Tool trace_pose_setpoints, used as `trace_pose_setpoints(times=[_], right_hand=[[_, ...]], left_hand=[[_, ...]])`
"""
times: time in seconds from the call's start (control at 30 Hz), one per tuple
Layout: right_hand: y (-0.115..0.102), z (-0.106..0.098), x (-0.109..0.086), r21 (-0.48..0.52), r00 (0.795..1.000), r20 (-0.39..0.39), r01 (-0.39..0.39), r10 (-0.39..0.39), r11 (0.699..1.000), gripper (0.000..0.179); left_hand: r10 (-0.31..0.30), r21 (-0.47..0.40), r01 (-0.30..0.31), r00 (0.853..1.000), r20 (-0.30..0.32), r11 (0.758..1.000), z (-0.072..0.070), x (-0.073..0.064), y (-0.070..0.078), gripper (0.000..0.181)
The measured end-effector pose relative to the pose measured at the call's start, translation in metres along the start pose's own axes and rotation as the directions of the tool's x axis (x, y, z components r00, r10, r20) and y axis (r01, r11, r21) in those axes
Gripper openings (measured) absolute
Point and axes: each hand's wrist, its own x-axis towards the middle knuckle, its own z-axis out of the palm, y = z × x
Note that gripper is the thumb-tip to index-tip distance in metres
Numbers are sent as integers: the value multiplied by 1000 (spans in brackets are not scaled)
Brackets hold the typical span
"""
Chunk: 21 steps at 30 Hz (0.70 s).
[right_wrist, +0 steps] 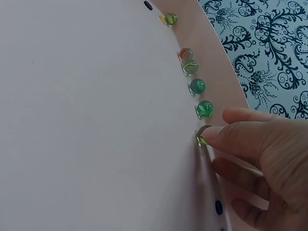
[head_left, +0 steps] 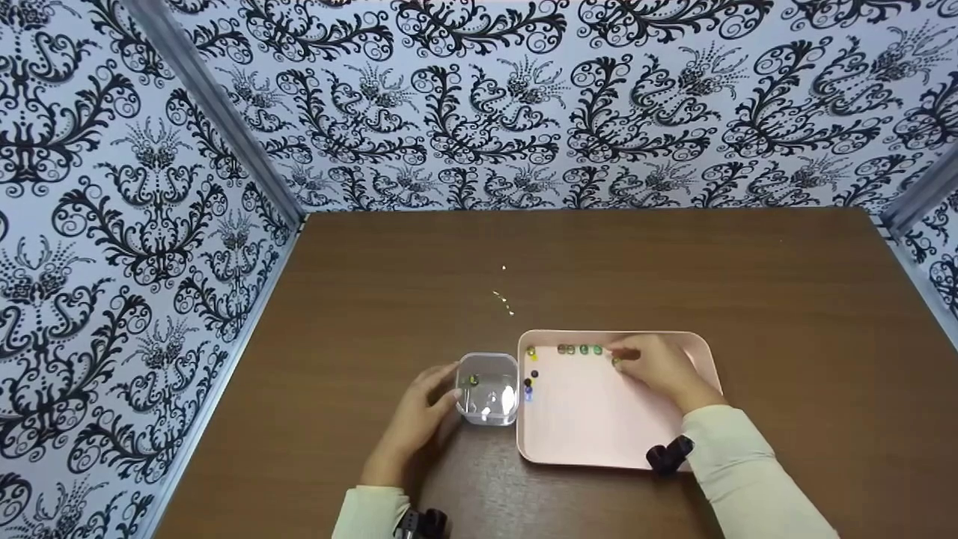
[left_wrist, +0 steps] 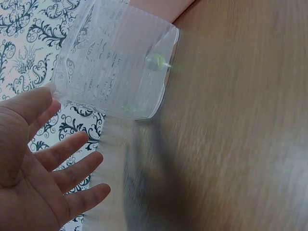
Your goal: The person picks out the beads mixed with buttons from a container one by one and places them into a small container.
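In the head view my left hand is at the left side of a clear plastic container, its thumb and a finger touching the wall. The left wrist view shows the other fingers spread and straight. A greenish marble lies inside the container. My right hand is over the pink tray, near its far edge. Its fingertips pinch a yellow-green marble low over the tray floor. Beside it, green marbles and a reddish one line the tray's far wall.
At the tray's left end sit a yellow-green marble and several small dark and blue pieces. A dark blue piece lies below the right hand in its wrist view. Patterned walls border the brown table.
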Motion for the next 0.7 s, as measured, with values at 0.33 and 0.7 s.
trace_pose_setpoints(times=[0.33, 0.7], right_hand=[[0, -1, 1, -5, 1000, -2, -28, 28, 1000, 23], [-2, -3, 1, 103, 995, 29, -99, 96, 990, 24]], left_hand=[[-2, -14, 2, 1000, 1, 1000, 0, 0, -1, 42], [-4, -3, 4, 1000, -7, 1000, 0, 0, -1, 42]])
